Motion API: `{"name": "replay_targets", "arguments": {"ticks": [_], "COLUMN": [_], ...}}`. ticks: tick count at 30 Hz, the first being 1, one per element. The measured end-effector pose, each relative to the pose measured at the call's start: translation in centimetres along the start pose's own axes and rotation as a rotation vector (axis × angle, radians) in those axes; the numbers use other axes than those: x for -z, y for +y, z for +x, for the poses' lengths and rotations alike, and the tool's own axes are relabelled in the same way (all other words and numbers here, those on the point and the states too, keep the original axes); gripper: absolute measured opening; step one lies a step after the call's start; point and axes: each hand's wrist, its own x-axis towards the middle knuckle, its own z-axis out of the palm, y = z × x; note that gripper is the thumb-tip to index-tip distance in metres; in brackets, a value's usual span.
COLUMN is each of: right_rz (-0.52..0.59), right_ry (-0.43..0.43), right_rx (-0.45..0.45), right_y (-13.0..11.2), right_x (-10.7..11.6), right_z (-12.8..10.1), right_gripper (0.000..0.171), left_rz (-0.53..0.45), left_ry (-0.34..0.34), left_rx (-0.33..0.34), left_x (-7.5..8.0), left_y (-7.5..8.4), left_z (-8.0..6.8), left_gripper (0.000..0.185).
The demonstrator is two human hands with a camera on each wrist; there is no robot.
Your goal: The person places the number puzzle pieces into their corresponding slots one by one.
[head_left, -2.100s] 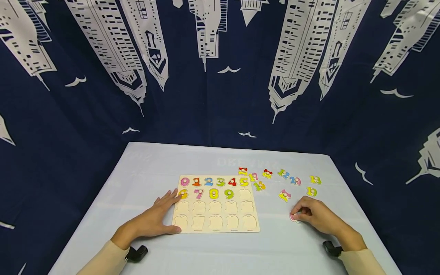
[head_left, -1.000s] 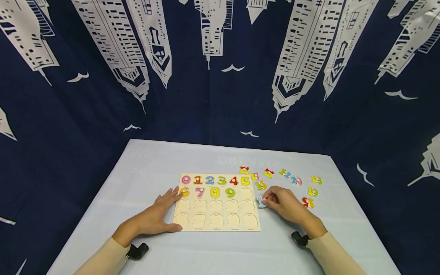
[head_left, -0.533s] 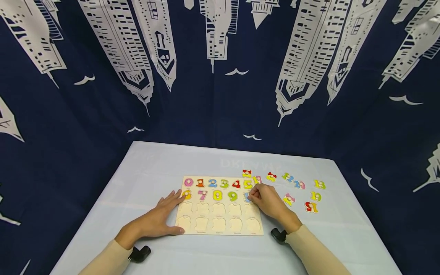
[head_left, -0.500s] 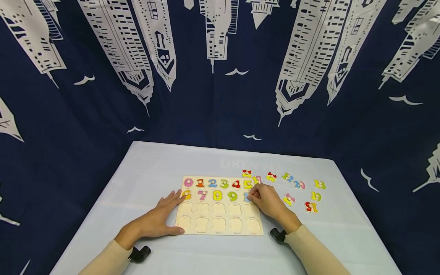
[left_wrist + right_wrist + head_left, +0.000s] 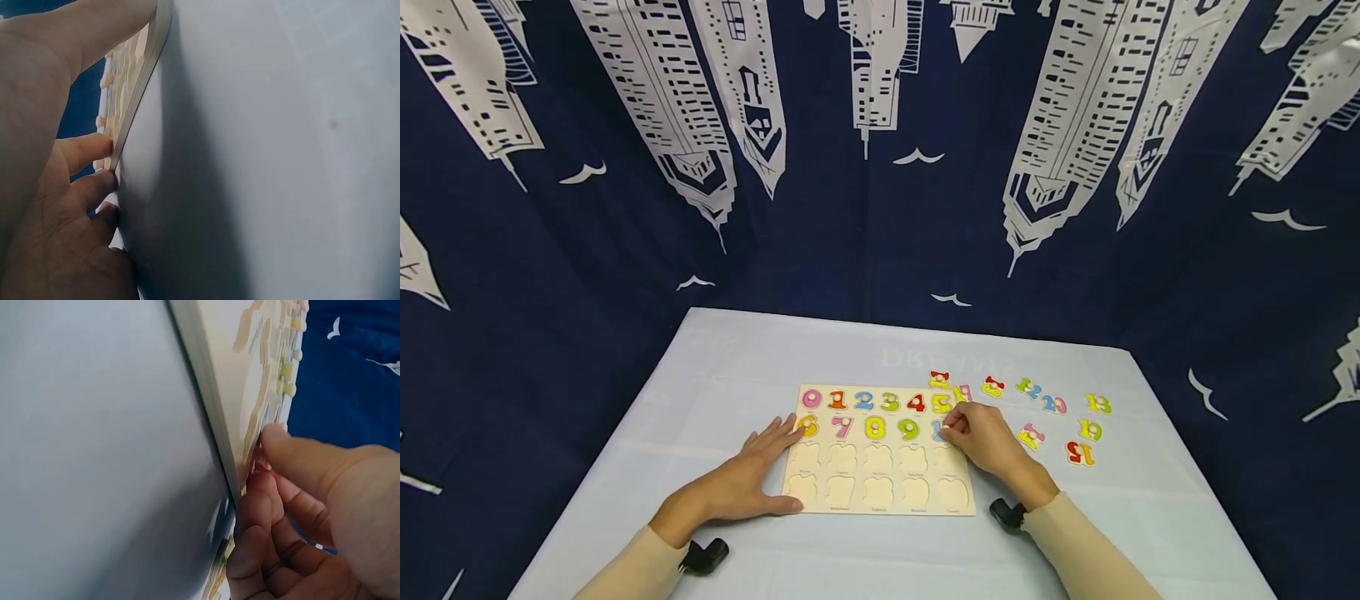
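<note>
Right hand (image 5: 988,439) pinching the blue number piece (image 5: 937,430) by its small knob, seating it in the puzzle board (image 5: 880,492), second row, last recess. Left hand (image 5: 748,479) lying spread, fingers straight, bracing the board's left edge on the table (image 5: 850,550). Piece judged light, stiff, thin wood; knob offering the best hold. Counting ten pieces seated already, ten recesses bare, about nine loose pieces (image 5: 1078,452) lying to the right.

Left hand (image 5: 741,479) flat, fingers spread — right hand (image 5: 988,442) pinching.
</note>
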Motion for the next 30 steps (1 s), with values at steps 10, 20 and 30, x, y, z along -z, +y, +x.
{"name": "replay_targets", "arguments": {"ticks": [10,20,30], "right_rz": [-0.001,-0.010,-0.020], "right_ry": [0.057,0.098,0.108], "right_rx": [-0.001,-0.049,-0.018], "right_y": [2.3,5.2,6.0], "right_x": [2.5,4.5,4.4], "right_z": [-1.1,-1.6,0.0], "right_gripper": [0.023,0.030,0.036], "left_rz": [0.006,0.007,-0.001], "left_ry": [-0.006,0.002,-0.006], "left_rx": [-0.002,0.000,-0.003], "left_x": [-0.1,0.0,-0.1], "left_y": [0.1,0.1,0.2], "left_z": [0.1,0.1,0.1], "left_gripper": [0.119,0.119,0.119]}}
